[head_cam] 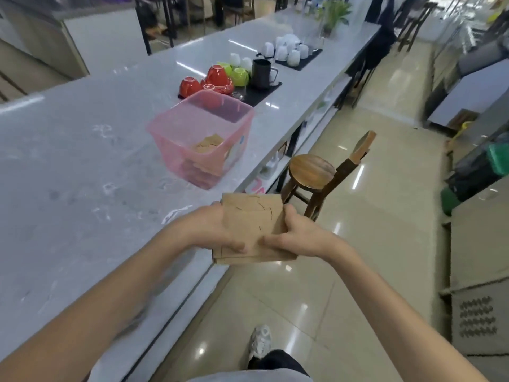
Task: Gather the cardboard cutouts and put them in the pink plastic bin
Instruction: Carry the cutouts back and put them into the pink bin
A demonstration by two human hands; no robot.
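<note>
— What are the hands doing?

— Both grasp one stack of cardboard cutouts (pixel 252 220), held in the air at the near edge of the desk (pixel 82 166). The left hand (pixel 217 230) grips the stack's left side with the thumb lying on top; the right hand (pixel 298 237) clasps the right side, its thumb also across the top sheet.

— What do the cutouts look like?

— Brown, roughly square sheets with thin curved cut lines on the top face. The lower sheets stick out a little at the near edge, so the stack is not squared up.

— And the pink plastic bin (pixel 176 133)?

— It stands on the desk, farther away than the hands and slightly left of them, close to the desk's right edge. It is translucent and open at the top, and more brown cardboard pieces already lie inside it.

— Anything else nearby?

— Beyond the bin, red and green cups (pixel 217 77) sit upside down on a dark mat beside a black pitcher (pixel 261 73), with white cups (pixel 289 49) farther along. A wooden stool (pixel 311 169) stands on the floor to the right of the desk.
</note>
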